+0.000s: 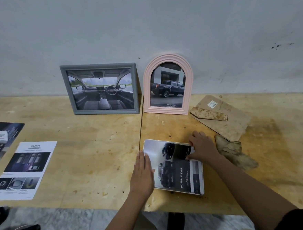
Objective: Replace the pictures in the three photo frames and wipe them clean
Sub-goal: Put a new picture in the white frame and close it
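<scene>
A white, round-cornered photo frame lies flat near the front edge of the pale plywood counter, which is stained and pitted. It sits just right of the seam where two sheets of the counter meet. A glossy car print marked "DOUBLE CAB" lies on the frame, slightly askew. The left grip is spread flat, with straight fingers pressing the frame's left edge. The right grip is curled and pinches the print's upper right edge.

Just right of that hand is a crumpled brown cloth, and behind it a mottled brown fibreboard backing with a stand flap. At the back, a grey rectangular frame and a pink ribbed arched frame stand against the scuffed grey-white wall, each holding a car photo. At far left lie a white "SAFETY" leaflet and a dark brochure page. Below is a marble-patterned floor.
</scene>
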Available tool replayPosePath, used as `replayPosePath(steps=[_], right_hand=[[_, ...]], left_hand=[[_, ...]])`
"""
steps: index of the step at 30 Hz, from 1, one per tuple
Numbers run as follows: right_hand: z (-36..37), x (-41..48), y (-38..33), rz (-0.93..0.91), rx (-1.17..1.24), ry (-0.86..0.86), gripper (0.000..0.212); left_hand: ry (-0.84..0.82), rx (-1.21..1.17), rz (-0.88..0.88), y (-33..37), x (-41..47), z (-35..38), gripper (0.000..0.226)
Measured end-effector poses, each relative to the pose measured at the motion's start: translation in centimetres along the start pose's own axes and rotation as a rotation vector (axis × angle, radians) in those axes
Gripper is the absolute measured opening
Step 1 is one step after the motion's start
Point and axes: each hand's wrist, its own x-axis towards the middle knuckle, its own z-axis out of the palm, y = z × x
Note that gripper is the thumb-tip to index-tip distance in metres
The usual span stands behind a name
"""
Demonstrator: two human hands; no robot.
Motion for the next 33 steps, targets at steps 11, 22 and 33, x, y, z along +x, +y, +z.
replayPosePath(steps=[11,22,33], right_hand=[[-7.7,-1.1,0.2,-0.003,0.750,-0.196,0.012],[-11.3,0.6,-2.4,0.195,1.332,0.192,0.038],[-8.1,6.1,-20.1,-0.099,1.284,-0.324,0.021]], left_hand=[[0.240,-0.759,-0.003,1.8,1.1,-5.5,0.062],[-0.022,-1.310,-0.082,-1.0,1.0,-11.6,0.027],[0.476,-1.459,-0.428,-15.0,-6.1,-16.4,0.024]])
